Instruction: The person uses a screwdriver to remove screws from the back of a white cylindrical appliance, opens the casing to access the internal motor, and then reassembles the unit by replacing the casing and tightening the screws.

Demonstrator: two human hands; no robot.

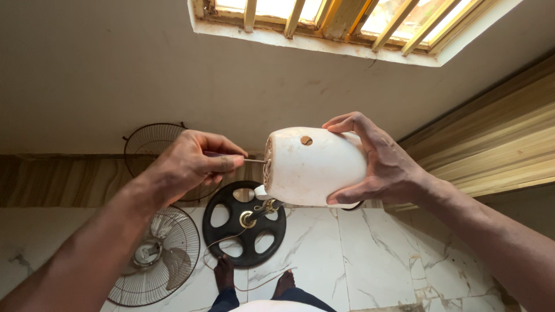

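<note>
Wall of plain cream plaster (115,69) fills the upper half of the frame, with a barred window in a pale wooden frame (347,20) at the top centre and right. White marble-patterned floor tiles (358,254) cover the lower half.

At the centre, the cream plastic fan motor housing (309,167) is held up in the air, lying on its side with its front end turned to the left of the frame. The right hand (376,162) comes in from the lower right, forearm angled upward, fingers curled over the top of the housing and thumb pressed beneath it, clamped firmly around its rear end. The left hand (193,162) reaches in from the lower left, fingers pinched together on a thin metal shaft (254,161) that pokes out of the housing's front.

Below the housing on the floor lies a round black fan base with cut-outs (245,225), with a brass-coloured stem (260,211) over its middle. A round wire fan guard (156,260) lies at the lower left, and a second wire grille (150,144) leans against the wall at the left. Two bare feet (254,280) show at the bottom centre.
</note>
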